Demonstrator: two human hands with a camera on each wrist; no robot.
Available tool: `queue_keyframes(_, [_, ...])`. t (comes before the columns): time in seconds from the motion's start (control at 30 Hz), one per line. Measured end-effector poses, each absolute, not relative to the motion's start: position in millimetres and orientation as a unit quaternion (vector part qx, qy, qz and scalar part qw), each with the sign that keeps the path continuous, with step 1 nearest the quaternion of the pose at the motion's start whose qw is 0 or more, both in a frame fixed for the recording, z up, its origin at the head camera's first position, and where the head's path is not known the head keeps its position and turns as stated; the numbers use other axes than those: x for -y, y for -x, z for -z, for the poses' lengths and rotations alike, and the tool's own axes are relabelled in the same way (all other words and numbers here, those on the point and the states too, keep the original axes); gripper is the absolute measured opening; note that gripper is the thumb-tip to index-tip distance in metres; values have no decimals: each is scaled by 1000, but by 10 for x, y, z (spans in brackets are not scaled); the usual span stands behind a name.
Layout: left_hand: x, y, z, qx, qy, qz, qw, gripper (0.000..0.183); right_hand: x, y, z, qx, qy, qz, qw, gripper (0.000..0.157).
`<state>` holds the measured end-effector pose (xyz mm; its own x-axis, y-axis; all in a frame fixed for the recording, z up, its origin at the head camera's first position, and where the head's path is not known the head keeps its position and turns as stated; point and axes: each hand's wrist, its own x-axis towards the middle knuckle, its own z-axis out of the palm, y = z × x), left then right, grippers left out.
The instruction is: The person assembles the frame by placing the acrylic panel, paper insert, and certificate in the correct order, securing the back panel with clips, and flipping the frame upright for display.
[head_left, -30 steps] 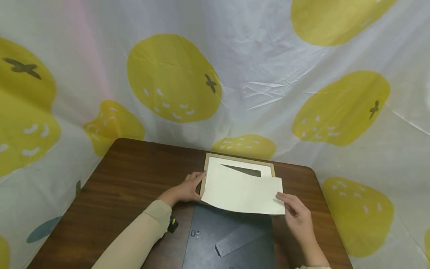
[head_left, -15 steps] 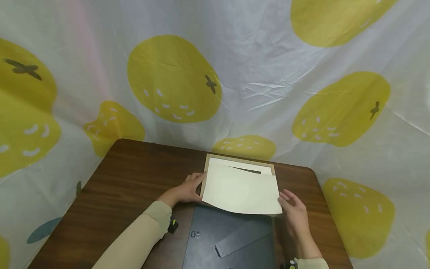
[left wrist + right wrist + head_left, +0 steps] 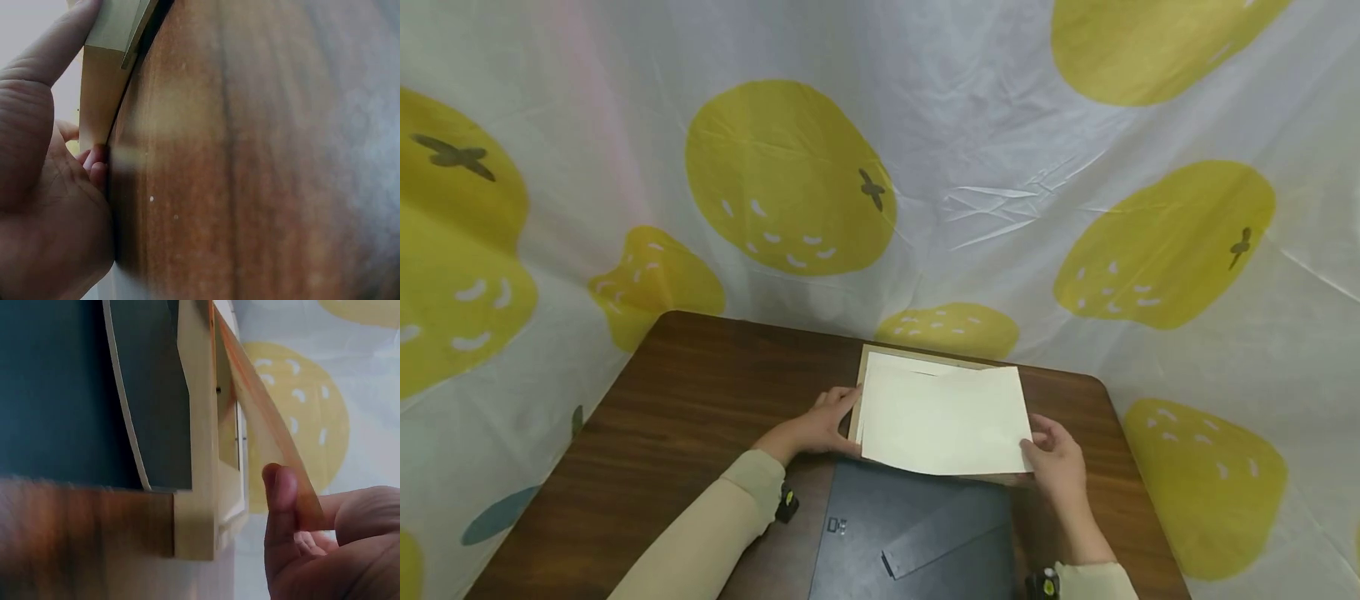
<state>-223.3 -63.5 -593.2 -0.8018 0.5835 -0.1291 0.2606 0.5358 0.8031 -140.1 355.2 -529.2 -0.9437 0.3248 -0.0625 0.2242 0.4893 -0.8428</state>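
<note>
A light wooden picture frame [image 3: 925,357] lies near the table's back edge. My left hand [image 3: 815,425] grips its left side, thumb at the near corner; in the left wrist view the thumb lies against the frame's wood [image 3: 102,87] and the other fingers reach along the side. Over the frame lies a cream sheet of card [image 3: 943,421], covering most of the opening. Its near right corner is pinched between the thumb and fingers of my right hand [image 3: 1062,467]. From the right wrist, the card [image 3: 269,419] shows bent and raised off the frame's rail [image 3: 201,444] at that corner.
In front of the frame lies a dark backing panel [image 3: 842,562] with a folding stand [image 3: 943,542] and a small metal hanger [image 3: 832,525]. Brown wood tabletop [image 3: 715,392] surrounds them. Behind hangs a white curtain [image 3: 970,150] printed with yellow fruit.
The card has swung round and slid back over the frame, covering the dark gap at the back. My right hand shifted its hold to the near right corner. The left hand has stayed put.
</note>
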Motion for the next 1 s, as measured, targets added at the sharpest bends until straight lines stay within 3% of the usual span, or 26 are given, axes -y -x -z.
queue_keyframes(0.13, [640, 2222, 5935, -860, -241, -408, 189, 131, -3605, 1515, 5293, 867, 155, -458, 117, 37])
queue_keyframes(0.6, [633, 2229, 5955, -862, -237, -411, 181, 130, -3590, 1621, 5382, 776, 166, -569, 214, 30])
queue_keyframes(1.0, [656, 2241, 5952, -861, -231, -417, 176, 131, -3388, 1757, 5525, 800, 147, -553, 181, 32])
